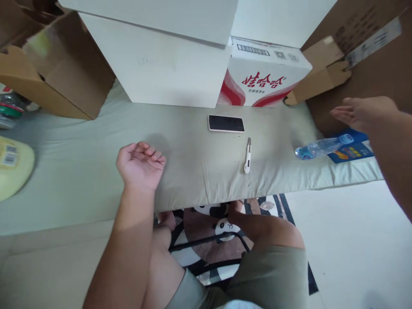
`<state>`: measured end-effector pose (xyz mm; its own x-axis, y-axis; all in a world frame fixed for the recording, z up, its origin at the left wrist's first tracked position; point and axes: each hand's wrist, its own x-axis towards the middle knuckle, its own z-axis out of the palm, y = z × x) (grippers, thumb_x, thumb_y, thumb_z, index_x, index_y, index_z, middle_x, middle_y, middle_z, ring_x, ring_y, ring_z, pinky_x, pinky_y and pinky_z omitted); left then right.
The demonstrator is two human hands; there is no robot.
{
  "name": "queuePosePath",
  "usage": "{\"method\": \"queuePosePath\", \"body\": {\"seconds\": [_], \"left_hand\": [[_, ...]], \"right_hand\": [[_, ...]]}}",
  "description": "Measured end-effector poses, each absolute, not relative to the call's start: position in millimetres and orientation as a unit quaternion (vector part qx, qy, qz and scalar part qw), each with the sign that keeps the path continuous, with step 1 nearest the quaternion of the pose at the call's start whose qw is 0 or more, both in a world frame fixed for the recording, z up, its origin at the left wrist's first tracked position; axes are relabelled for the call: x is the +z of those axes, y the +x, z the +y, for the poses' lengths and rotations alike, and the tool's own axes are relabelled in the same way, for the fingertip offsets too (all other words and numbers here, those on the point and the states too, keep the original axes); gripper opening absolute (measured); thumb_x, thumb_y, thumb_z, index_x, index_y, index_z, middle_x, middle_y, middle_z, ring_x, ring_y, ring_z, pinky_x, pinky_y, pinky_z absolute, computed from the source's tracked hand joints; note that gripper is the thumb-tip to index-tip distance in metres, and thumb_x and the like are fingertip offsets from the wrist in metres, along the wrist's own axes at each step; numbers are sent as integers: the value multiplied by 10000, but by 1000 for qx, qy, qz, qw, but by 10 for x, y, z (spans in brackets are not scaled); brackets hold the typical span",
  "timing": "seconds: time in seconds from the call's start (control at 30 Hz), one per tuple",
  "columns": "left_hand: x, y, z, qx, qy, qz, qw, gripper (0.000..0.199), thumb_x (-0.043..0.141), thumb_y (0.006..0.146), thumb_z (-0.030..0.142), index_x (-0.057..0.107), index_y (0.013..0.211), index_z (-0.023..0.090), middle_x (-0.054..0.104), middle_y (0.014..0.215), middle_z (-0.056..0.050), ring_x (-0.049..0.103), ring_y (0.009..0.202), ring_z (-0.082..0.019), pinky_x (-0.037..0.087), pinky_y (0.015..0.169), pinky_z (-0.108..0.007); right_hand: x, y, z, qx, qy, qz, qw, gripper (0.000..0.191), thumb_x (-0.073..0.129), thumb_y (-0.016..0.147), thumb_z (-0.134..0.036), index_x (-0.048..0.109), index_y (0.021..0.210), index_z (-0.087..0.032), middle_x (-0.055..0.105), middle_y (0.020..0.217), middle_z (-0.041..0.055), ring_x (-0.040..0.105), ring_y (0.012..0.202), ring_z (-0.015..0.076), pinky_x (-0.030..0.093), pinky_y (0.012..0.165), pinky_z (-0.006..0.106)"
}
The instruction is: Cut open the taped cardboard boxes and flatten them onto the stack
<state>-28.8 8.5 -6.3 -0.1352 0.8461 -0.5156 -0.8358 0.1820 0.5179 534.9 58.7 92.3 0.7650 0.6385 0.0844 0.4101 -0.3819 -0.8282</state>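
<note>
My left hand (141, 166) rests palm up on the pale green cloth (183, 171), its fingers loosely bent and nothing in the palm. To its right lie a dark-screened phone (226, 123) and a white utility knife (247, 156) with its tip pointing away from me. On the far right my right hand (363, 112) is raised, fingers stretched out and holding nothing that I can see. Just below it, a clear plastic bottle (323, 146) lies on its side, its blue cap over a blue box (352, 150). My right forearm partly hides that box's right end.
Large white boxes (167, 64) stand at the back, next to a white and red carton (264, 77). Open cardboard boxes (74, 68) are at the left, with a yellow jug (14, 167). A big brown carton (360, 34) fills the right back. My knees are below the front edge.
</note>
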Motion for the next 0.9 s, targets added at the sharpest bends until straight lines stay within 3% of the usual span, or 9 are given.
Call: {"method": "queuePosePath", "body": {"seconds": [0.07, 0.17, 0.4, 0.6, 0.73, 0.8, 0.9], "left_hand": [[-47, -312, 77, 640, 4, 389, 663, 209, 593, 843, 321, 519, 676, 220, 453, 551, 19, 424, 436, -101, 392, 449, -236], [-3, -370, 33, 648, -11, 372, 665, 239, 580, 869, 333, 513, 670, 219, 451, 549, 24, 411, 429, -95, 385, 446, -233], [59, -684, -154, 678, -41, 312, 664, 285, 556, 901, 337, 530, 649, 207, 436, 561, 35, 426, 427, -81, 385, 453, -218], [102, -976, -238, 703, -68, 278, 651, 354, 484, 941, 319, 541, 616, 191, 412, 567, 38, 425, 420, -74, 374, 459, -209], [127, -1065, -246, 705, -91, 269, 650, 367, 442, 943, 286, 540, 603, 187, 393, 555, 37, 404, 414, -70, 351, 464, -211], [122, -1086, -245, 703, -90, 265, 654, 351, 460, 928, 274, 537, 597, 186, 394, 556, 33, 396, 419, -70, 352, 473, -216], [109, -1112, -242, 703, -86, 263, 655, 345, 466, 917, 250, 537, 586, 183, 399, 563, 24, 385, 428, -71, 357, 487, -224]], "right_hand": [[922, 5101, 616, 160, -842, -260, 445, 497, 562, 1004, 56, 549, 558, -164, 691, 723, 155, 721, 697, 145, 598, 795, 427], [902, 4651, 605, 191, -846, -247, 431, 467, 614, 960, 75, 600, 552, -153, 687, 662, 160, 725, 666, 160, 594, 754, 438], [864, 3189, 770, 315, -799, -395, 325, 250, 692, 951, 3, 701, 740, -131, 745, 735, 164, 721, 587, 160, 581, 690, 373], [716, 1448, 1049, 372, -682, -584, 236, 151, 753, 892, -26, 728, 916, -173, 754, 741, 44, 694, 614, 147, 577, 654, 302], [648, 197, 1156, 279, -521, -788, 169, 326, 710, 893, -57, 733, 1183, -203, 740, 742, -17, 724, 746, 179, 650, 904, 391], [672, -359, 1196, 216, -478, -837, 154, 514, 671, 918, -80, 639, 1410, -224, 748, 832, -25, 770, 931, 207, 623, 1041, 438], [711, -952, 1309, 182, -490, -840, 143, 743, 655, 953, -152, 398, 1640, -276, 755, 1065, 2, 766, 1190, 279, 574, 1132, 524]]}}
